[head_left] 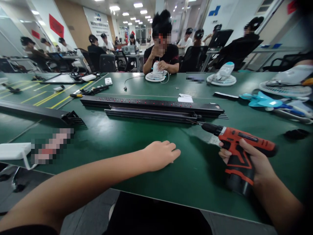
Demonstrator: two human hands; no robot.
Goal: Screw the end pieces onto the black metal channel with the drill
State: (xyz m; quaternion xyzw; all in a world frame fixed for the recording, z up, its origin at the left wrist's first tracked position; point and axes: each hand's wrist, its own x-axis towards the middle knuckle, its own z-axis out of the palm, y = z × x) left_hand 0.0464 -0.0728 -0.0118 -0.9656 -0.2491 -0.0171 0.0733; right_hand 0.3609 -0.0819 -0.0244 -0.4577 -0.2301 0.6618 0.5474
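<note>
My right hand (pixel 259 163) is wrapped around the grip of an orange and black cordless drill (pixel 244 140), with fingers near its trigger. The drill's bit points left, toward the near right end of a black metal strip (pixel 146 115); whether the tip touches it I cannot tell. Behind that strip lies a long black power strip (pixel 151 103) with a row of red dots along its top. My left hand (pixel 161 155) rests palm down on the green table (pixel 122 137), holding nothing, its fingers loosely bent and slightly apart.
Another black strip (pixel 31 112) lies at the left, near a white box (pixel 14 150). Paper scraps (pixel 185 98) lie behind the power strip. Blue fan blades (pixel 262 99) and fan parts (pixel 221 78) are at the right. Across the table a person works on a small fan (pixel 156 76).
</note>
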